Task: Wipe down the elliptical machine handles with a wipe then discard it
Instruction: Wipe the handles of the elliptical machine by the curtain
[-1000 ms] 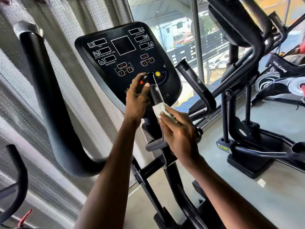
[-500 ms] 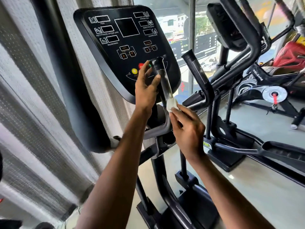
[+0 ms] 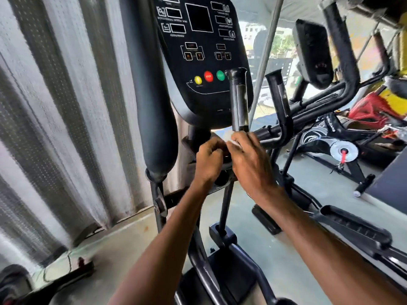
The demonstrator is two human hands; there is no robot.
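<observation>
The elliptical's short black upright handle stands in front of the console. My right hand pinches a white wipe against the bottom of that handle; only a small part of the wipe shows above my fingers. Just left of it and touching it, my left hand has its fingers curled around the lower bend of the handle bar. A second short handle rises to the right, untouched. The thick padded swing arm hangs to the left of my hands.
A grey perforated curtain covers the left side. An exercise bike and another machine's console stand to the right. A foot pedal lies low on the right, above the concrete floor.
My left hand let go of the handle's top and dropped to its base. My right hand slid the wipe down the handle. The camera moved closer and lower.
</observation>
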